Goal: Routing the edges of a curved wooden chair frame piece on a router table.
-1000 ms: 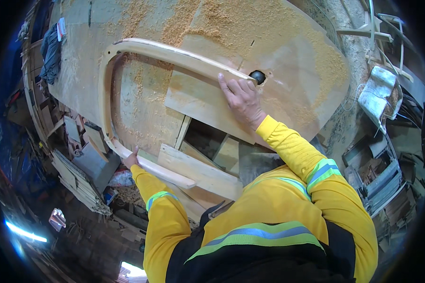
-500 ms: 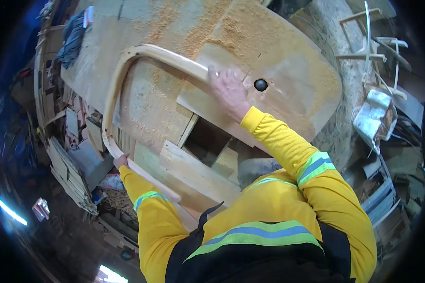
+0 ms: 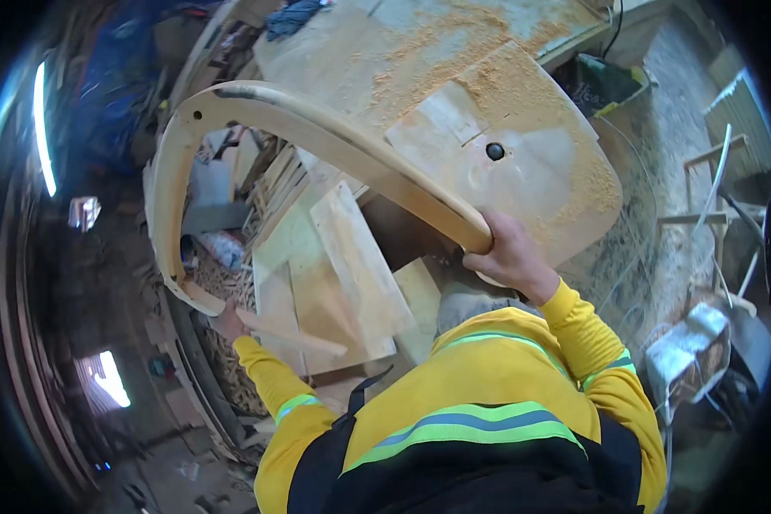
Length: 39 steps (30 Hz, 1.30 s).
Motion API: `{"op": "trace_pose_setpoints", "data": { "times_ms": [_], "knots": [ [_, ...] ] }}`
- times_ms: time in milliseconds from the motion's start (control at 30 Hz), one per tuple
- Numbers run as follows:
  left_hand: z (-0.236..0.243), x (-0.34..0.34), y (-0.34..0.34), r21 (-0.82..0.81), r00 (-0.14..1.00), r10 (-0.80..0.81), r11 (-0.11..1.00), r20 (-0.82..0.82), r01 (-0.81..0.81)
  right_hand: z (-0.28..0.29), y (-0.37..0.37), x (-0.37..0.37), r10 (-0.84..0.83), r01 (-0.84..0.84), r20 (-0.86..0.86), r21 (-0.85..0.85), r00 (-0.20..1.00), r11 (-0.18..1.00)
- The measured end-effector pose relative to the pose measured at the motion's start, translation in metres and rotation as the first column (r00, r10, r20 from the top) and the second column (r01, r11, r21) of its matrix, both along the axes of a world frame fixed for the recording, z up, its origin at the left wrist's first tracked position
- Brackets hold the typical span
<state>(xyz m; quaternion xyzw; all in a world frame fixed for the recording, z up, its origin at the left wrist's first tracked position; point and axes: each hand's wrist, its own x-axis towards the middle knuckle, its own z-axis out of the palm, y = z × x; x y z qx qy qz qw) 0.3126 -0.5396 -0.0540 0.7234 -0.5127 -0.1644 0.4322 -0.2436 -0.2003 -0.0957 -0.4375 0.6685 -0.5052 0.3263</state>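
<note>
A long, pale, U-shaped curved wooden frame [image 3: 334, 146] is held up in front of me, tilted, with a dark stain along its far top edge and a small round hole at its far left bend. My right hand [image 3: 516, 253] is closed around its right end, fingers wrapped underneath. At the lower left, my left hand [image 3: 229, 322] grips the other arm of the frame, whose straight end runs on past the hand. Beyond the frame is a plywood worktable [image 3: 574, 137] with a round dark metal spindle [image 3: 495, 152] showing through a hole in it.
Orange-brown shavings [image 3: 488, 81] are scattered over the tabletop. Loose boards [image 3: 351, 257] lie at its near edge, with wood scraps [image 3: 240, 158] to the left. At the right stand a whitish metal box-like object [image 3: 690, 343] and a wooden rack [image 3: 720, 193].
The frame has risen off the tabletop and tilted, swinging left with my view. My right hand has moved from the far arm's top to its end. The left hand keeps its hold.
</note>
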Motion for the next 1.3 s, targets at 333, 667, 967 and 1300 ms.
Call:
{"op": "trace_pose_setpoints", "data": {
  "times_ms": [333, 667, 967, 1300],
  "knots": [
    [0.185, 0.010, 0.141, -0.607, 0.933, -0.222, 0.795, -0.284, 0.005, 0.099, 0.058, -0.002, -0.022, -0.049, -0.200, -0.347, 0.980, 0.937],
    [0.246, -0.079, 0.205, -0.732, 0.866, -0.491, 0.625, -0.100, 0.270, 0.072, 0.138, 0.014, -0.283, 0.212, -0.018, -0.619, 0.959, 0.757],
    [0.252, -0.176, 0.206, -0.751, 0.741, -0.646, 0.394, 0.183, 0.529, 0.074, 0.235, -0.028, -0.494, 0.328, -0.089, -0.644, 0.865, 0.691],
    [0.309, -0.262, 0.168, -0.895, 0.846, -0.305, -0.054, 0.437, 0.443, 0.223, 0.257, 0.013, 0.292, -0.467, -0.452, -0.345, 0.843, 0.814]
  ]
}}
